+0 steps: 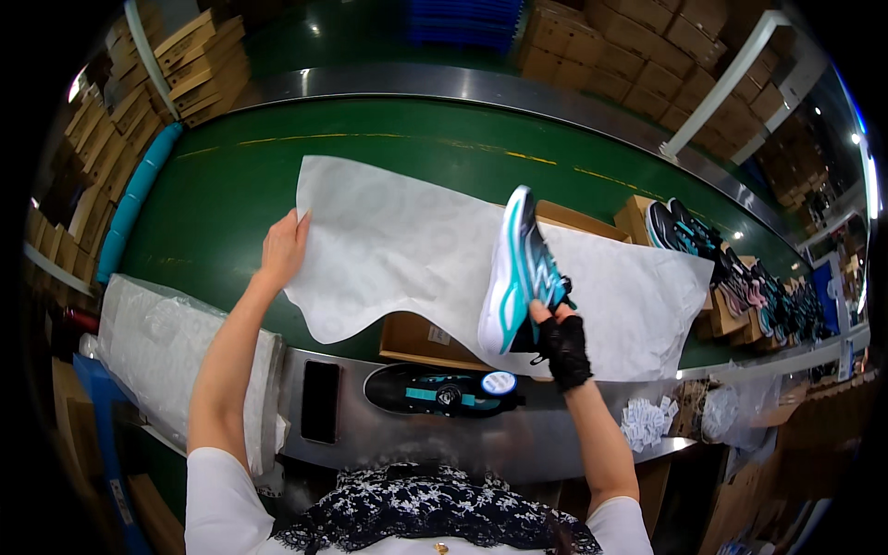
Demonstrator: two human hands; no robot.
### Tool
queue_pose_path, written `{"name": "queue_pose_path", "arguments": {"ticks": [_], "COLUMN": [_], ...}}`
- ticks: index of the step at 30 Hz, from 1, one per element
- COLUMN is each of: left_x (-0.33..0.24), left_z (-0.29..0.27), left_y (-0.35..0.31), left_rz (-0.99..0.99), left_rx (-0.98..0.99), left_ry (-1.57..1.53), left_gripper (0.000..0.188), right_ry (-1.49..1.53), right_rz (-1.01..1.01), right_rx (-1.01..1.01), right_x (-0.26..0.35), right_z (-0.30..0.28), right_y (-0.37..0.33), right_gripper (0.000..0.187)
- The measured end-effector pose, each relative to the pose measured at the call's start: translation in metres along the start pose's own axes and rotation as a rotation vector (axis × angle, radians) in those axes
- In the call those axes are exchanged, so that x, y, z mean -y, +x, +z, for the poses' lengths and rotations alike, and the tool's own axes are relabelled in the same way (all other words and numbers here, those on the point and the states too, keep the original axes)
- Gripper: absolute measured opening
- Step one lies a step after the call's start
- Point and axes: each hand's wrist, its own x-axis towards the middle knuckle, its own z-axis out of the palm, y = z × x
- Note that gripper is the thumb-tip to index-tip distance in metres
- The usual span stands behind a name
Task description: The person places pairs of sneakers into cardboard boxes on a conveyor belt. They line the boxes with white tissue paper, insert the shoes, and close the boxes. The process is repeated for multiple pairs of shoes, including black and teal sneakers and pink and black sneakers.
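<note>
Your paper drapes the open box on the counter. Your left hand, arm outstretched at 10 o'clock, pinches its edge. At 3 o'clock, your gloved right hand grips the shoe, toe up.

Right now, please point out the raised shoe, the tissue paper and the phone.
raised shoe (518,273), head view, on its sole.
tissue paper (398,240), head view, middle of the sheet.
phone (320,400), head view, its dark screen.

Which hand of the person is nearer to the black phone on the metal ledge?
Left. The left hand holds the paper sheet up and slightly left of the phone; the right hand, holding the shoe, is far to its right.
</note>
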Motion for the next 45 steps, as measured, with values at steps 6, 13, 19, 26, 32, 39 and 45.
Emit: {"name": "queue_pose_path", "arguments": {"ticks": [6, 13, 19, 26, 32, 39, 45], "left_x": [-0.019, -0.137, -0.085, -0.136, -0.151, -0.132, -0.116], "left_z": [-0.037, -0.003, 0.074, 0.130, 0.130, -0.011, -0.029], "left_y": [0.041, 0.008, -0.078, -0.107, -0.109, -0.146, -0.141], "left_rz": [-0.247, -0.312, 0.233, 0.436, 0.433, 0.384, -0.018], "left_rx": [0.466, 0.835, 0.281, 0.515, 0.475, 0.890, 0.546], "left_ry": [-0.468, -1.418, -0.397, 0.161, 0.036, -0.504, -0.804], "left_gripper": [0.026, 0.028, 0.044, 0.064, 0.073, 0.086, 0.075], "right_ry": [-0.023, -0.510, -0.826, -0.737, -1.135, -0.763, -0.641], "right_rz": [0.007, -0.802, -0.574, -0.742, -0.759, -0.887, -1.187], "right_rx": [0.061, 0.362, 0.131, 0.188, 0.316, 0.291, 0.124], "right_x": [-0.045, -0.106, -0.058, -0.048, -0.067, 0.040, 0.117], "right_z": [0.072, 0.122, 0.027, 0.003, 0.027, 0.032, 0.051], "right_y": [0.016, 0.037, -0.020, -0.110, -0.118, -0.093, -0.090], "right_gripper": [0.026, 0.024, 0.029, 0.028, 0.024, 0.013, 0.019]}}
